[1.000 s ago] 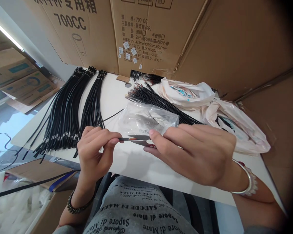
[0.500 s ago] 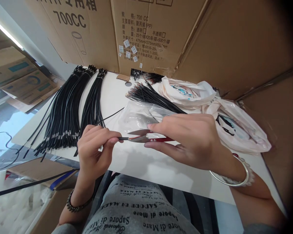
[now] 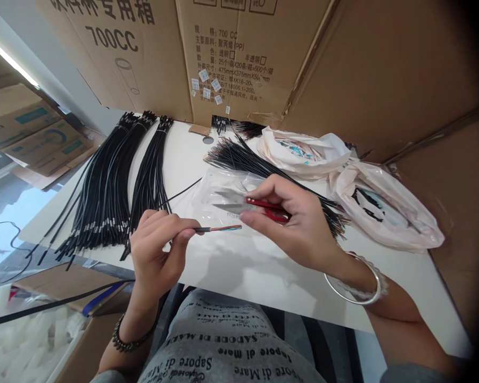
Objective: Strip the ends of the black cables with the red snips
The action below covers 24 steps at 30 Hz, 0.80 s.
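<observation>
My left hand (image 3: 162, 247) pinches a black cable (image 3: 203, 230) between thumb and fingers. Beyond its cut sheath, thin coloured wires (image 3: 227, 228) stick out to the right, one orange-brown and one greenish. In my right hand (image 3: 289, 223) is a pair of red-handled thread snips (image 3: 265, 207), blades parted and pointing left. The blades are above the bare wires, apart from them. Under the snips lies a clear plastic bag (image 3: 211, 191) on the white table.
Bundles of black cables (image 3: 104, 181) lie at the left, and another bundle (image 3: 255, 159) at the back centre. Two whitish plastic bags (image 3: 399, 213) rest at the right. Cardboard boxes (image 3: 239, 64) wall off the back. An open box of pale pieces (image 3: 27, 340) stands lower left.
The snips have moved up and off the cable with my right hand. The coloured wires, earlier mostly hidden behind the blades, now show fully. My left hand keeps its pinch.
</observation>
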### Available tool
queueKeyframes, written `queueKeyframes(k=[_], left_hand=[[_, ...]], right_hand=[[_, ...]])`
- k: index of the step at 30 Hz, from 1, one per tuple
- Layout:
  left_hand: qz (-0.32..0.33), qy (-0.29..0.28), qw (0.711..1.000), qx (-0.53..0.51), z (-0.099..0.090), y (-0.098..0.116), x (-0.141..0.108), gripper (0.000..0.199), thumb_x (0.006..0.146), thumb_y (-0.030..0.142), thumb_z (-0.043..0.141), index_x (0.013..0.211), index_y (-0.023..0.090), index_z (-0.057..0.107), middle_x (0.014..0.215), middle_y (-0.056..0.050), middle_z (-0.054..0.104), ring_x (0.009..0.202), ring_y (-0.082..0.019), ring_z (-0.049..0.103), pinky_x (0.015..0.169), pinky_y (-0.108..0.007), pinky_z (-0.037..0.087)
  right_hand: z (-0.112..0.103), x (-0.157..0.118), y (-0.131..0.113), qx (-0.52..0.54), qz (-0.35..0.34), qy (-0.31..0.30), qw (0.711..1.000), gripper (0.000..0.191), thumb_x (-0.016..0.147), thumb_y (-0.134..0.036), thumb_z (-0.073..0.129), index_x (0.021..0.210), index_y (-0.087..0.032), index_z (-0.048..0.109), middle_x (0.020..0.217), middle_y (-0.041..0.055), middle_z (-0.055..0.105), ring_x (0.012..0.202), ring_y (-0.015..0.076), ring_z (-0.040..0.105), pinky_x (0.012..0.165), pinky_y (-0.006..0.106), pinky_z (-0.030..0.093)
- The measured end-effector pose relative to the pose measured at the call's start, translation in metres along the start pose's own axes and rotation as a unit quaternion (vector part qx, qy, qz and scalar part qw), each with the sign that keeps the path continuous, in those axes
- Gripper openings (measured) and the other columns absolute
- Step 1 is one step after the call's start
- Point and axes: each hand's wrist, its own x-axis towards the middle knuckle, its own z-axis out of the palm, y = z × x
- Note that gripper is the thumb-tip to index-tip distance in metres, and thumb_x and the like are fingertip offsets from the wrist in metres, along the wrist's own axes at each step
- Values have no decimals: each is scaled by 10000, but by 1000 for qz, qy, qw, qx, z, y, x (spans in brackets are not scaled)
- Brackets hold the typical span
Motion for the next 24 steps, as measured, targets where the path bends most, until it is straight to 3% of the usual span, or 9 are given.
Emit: queueKeyframes(k=[5, 8, 11, 17, 21, 24], left_hand=[[-22, 14, 999, -30, 2, 0, -3, 202, 955, 232, 528, 789, 210, 640, 611, 14, 591, 553, -124, 459, 613, -322, 336], [-56, 11, 997, -55, 3, -2, -7, 192, 950, 234, 541, 795, 212, 652, 649, 4, 617, 590, -131, 486, 620, -308, 365], [-79, 15, 995, -62, 4, -4, -10, 175, 940, 223, 557, 804, 215, 665, 666, 5, 635, 591, -126, 502, 622, -295, 385], [-109, 25, 992, -66, 8, -6, -14, 141, 921, 207, 587, 822, 221, 686, 683, 0, 648, 585, -117, 513, 572, -264, 391], [-152, 35, 984, -89, 9, -6, -17, 238, 935, 313, 569, 771, 198, 698, 672, -30, 663, 595, -132, 568, 526, -252, 411], [-192, 3, 974, -123, 8, -5, -16, 356, 943, 392, 539, 697, 179, 685, 579, -26, 611, 514, -121, 526, 469, -240, 388]], right_hand=[[3, 3, 6, 145, 24, 12, 989, 362, 798, -493, 713, 840, -193, 515, 625, -73, 542, 507, 53, 418, 466, 185, 314], [12, -1, 10, 205, 45, 14, 978, 423, 658, -417, 847, 861, -190, 555, 671, -61, 595, 493, 42, 409, 450, 183, 314], [26, -4, 12, 260, 61, 20, 964, 347, 661, -350, 849, 848, -189, 606, 761, -14, 671, 504, 48, 448, 455, 196, 355], [47, -4, 8, 303, 52, 55, 950, 219, 760, -369, 754, 743, -196, 621, 672, -19, 639, 540, 81, 524, 513, 233, 439], [44, 1, 9, 316, 62, 28, 946, 290, 763, -463, 741, 704, -198, 638, 613, -24, 594, 546, 97, 524, 518, 247, 436], [41, 8, 13, 327, 61, -2, 943, 352, 723, -541, 750, 691, -206, 645, 622, -8, 604, 539, 104, 486, 517, 261, 417]])
